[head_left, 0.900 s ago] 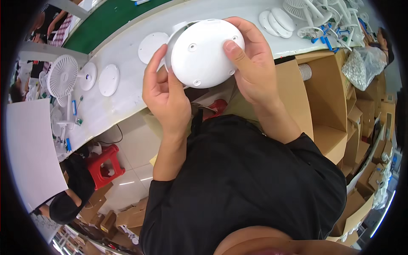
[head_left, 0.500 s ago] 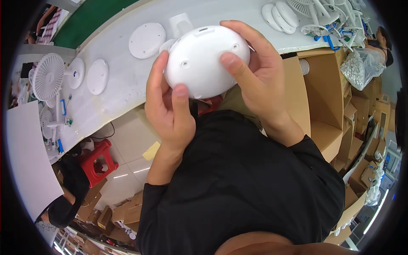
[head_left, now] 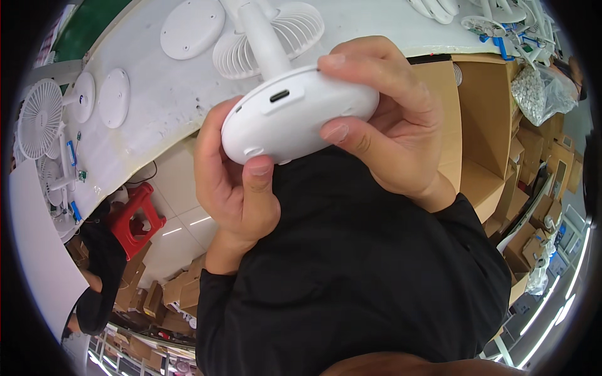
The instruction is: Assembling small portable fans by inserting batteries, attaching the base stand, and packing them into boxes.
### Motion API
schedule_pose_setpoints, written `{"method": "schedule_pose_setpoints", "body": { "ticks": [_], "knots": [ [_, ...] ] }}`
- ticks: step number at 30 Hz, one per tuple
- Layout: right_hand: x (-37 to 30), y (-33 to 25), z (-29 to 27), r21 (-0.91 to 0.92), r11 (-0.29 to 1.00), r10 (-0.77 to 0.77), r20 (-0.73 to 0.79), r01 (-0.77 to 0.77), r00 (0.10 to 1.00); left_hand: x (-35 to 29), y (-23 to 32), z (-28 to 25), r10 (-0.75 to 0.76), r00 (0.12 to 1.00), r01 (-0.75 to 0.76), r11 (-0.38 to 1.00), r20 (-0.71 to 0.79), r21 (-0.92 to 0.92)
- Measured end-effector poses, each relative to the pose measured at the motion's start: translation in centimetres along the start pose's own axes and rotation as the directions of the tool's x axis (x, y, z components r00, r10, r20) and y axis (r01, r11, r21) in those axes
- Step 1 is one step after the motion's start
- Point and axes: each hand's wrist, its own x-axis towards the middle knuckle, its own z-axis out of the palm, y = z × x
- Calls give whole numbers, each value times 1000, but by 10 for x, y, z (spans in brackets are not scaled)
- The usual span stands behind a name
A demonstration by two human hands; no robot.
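Observation:
Between my two hands is a white desk fan, held by its round base [head_left: 295, 119] above the table's near edge. The base is tilted so that a dark charging port shows on its rim, and the fan's stem and caged head [head_left: 298, 28] extend away over the table. My left hand [head_left: 235, 169] grips the base's left side, thumb on the underside and fingers around the edge. On the right side, my right hand [head_left: 385, 116] holds it with the thumb on the underside and fingers over the top rim.
White round base covers [head_left: 191, 30] lie on the white table [head_left: 157, 94]. More fans [head_left: 41, 119] with blue parts stand at the left, others at the far right. An open cardboard box [head_left: 480, 119] is beside my right arm. A red stool [head_left: 135, 219] stands at left, near another person.
The fan base has tipped and come nearer to me; its port now faces up, and the stem and caged head have come into sight. Both hands kept hold.

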Motion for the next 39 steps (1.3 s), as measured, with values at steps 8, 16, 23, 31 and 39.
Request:
{"method": "schedule_pose_setpoints", "body": {
  "ticks": [8,16,23,31,39],
  "knots": [
    [-2,-14,-20,39,997,66,102,-70,993,-10,5,16,65,998,-65,997,8,37],
    [-5,11,-25,-34,996,-80,53,82,995,8,-3,9,167,978,-169,986,123,4],
    [10,49,-2,-44,910,-414,-156,412,897,73,-45,44,-134,967,-44,748,-216,-662],
    [21,24,-14,296,859,312,344,-418,886,91,-34,42,458,857,-503,844,-237,-188],
    [19,57,-1,557,724,153,444,-406,883,94,-27,35,608,782,-606,793,-137,65]
  ]
}}
